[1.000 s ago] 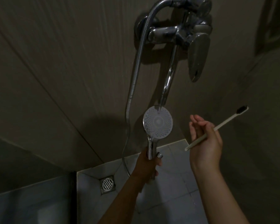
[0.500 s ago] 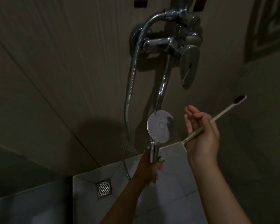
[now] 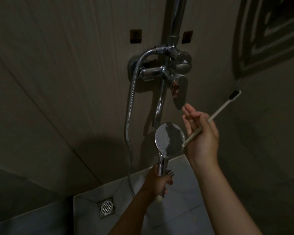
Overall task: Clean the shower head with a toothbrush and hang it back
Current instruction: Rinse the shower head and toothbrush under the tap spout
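A chrome shower head [image 3: 169, 139] with a round white spray face stands upright at the centre of the view. My left hand [image 3: 157, 182] grips its handle from below. Its ribbed metal hose [image 3: 130, 116] loops up to the wall mixer [image 3: 166, 68]. My right hand [image 3: 201, 138] is just right of the spray face and holds a pale toothbrush [image 3: 217, 114] by the lower handle. The dark bristles point up and to the right, away from the shower head. My right fingertips reach up close to the mixer's lever [image 3: 180, 90].
A chrome riser pipe [image 3: 177, 17] runs up the tiled wall above the mixer. A curved spout [image 3: 159, 107] hangs down behind the shower head. A square floor drain [image 3: 107, 207] sits in the tiled floor at lower left. Two small dark wall hooks [image 3: 135, 36] flank the riser.
The view has tilted upward, showing the riser pipe. The shower head's face has turned a little to the left. My right hand with the toothbrush has risen towards the mixer lever.
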Motion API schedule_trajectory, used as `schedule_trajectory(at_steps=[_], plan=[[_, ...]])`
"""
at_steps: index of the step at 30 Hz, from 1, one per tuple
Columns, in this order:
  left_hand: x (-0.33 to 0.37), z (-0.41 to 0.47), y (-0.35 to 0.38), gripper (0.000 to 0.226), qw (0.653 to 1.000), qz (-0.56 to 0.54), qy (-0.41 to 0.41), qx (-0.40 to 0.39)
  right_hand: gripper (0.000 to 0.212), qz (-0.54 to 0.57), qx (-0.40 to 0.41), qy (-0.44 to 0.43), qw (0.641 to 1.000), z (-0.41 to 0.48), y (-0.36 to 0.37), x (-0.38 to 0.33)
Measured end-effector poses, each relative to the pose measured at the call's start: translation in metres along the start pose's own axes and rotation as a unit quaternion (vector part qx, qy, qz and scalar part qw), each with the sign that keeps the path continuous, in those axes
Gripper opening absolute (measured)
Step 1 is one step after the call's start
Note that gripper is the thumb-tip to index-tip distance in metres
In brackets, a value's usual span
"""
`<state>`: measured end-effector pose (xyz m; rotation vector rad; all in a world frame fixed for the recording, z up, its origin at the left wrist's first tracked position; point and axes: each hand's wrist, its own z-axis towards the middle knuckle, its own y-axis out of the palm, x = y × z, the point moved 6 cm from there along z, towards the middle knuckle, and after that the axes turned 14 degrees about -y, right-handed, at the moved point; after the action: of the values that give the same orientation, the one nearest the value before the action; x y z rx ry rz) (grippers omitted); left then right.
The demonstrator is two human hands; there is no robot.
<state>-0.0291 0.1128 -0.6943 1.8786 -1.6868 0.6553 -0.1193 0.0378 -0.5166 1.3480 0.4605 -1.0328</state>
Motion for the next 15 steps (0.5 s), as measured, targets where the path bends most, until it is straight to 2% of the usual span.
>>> schedule_trajectory(at_steps=[5, 15], plan=[[0.008, -0.005, 0.008, 0.029, 0.999, 0.027, 0.029, -0.027, 0.034, -0.030, -0.020, 0.032, 0.999, -0.003, 0.010, 0.002], [0.013, -0.005, -0.003, 0.028, 0.999, 0.019, 0.032, -0.040, 0.034, -0.053, -0.028, 0.051, 0.997, -0.004, 0.019, 0.014]])
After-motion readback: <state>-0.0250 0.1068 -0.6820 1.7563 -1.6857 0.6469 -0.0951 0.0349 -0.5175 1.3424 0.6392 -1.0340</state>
